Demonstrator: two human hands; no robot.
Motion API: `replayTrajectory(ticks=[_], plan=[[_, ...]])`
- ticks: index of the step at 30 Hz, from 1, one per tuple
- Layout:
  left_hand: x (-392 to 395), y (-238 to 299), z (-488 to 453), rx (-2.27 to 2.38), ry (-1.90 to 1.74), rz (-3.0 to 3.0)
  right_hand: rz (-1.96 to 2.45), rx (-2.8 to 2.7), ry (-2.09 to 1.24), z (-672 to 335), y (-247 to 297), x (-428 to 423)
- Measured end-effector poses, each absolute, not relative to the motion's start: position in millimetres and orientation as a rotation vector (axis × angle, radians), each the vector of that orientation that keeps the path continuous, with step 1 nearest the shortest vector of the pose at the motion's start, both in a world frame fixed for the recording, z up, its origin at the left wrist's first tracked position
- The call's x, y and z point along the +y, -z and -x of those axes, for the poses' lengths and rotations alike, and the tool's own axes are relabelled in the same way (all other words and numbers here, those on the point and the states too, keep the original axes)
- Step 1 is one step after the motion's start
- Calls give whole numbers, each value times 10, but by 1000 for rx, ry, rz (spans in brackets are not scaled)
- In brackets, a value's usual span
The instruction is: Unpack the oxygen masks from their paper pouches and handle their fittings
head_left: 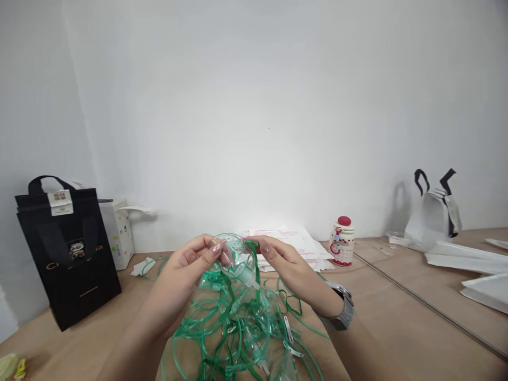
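Note:
Between my hands is a clear green-tinted oxygen mask (243, 271), raised above the table. My left hand (196, 262) pinches its left rim between thumb and fingers. On the other side, my right hand (278, 259) grips the mask's right edge, where a green elastic strap (257, 278) hangs; its fingertips are partly hidden behind. Below lies a tangled pile of green tubing (206, 317) with several more clear masks and green straps. A silver-banded watch (342, 307) is on my right wrist.
A black paper bag (69, 264) and a white box (121, 233) stand at left. Behind the pile lie white papers (296, 246). To the right are a red-lidded jar (342, 243), a long thin rod (428, 304), a white bag (431, 219) and flat white packets (464, 256).

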State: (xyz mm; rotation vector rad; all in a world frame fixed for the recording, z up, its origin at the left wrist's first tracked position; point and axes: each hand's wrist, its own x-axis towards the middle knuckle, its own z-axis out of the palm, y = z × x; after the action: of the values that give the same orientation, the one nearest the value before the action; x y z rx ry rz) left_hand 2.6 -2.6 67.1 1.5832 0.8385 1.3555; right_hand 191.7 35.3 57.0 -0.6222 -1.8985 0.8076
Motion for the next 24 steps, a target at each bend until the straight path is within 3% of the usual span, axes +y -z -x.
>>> replayTrajectory(ticks=[12, 17, 24], plan=[[41, -608, -148, 993, -1340, -1517, 673, -1899, -858, -1922, -602, 341], [58, -597, -179, 1102, -1308, -1707, 800, -1878, -647, -1938, -589, 371], [46, -558, -170, 1385, -1566, -1743, 839, -1918, -305, -1877, -532, 294]])
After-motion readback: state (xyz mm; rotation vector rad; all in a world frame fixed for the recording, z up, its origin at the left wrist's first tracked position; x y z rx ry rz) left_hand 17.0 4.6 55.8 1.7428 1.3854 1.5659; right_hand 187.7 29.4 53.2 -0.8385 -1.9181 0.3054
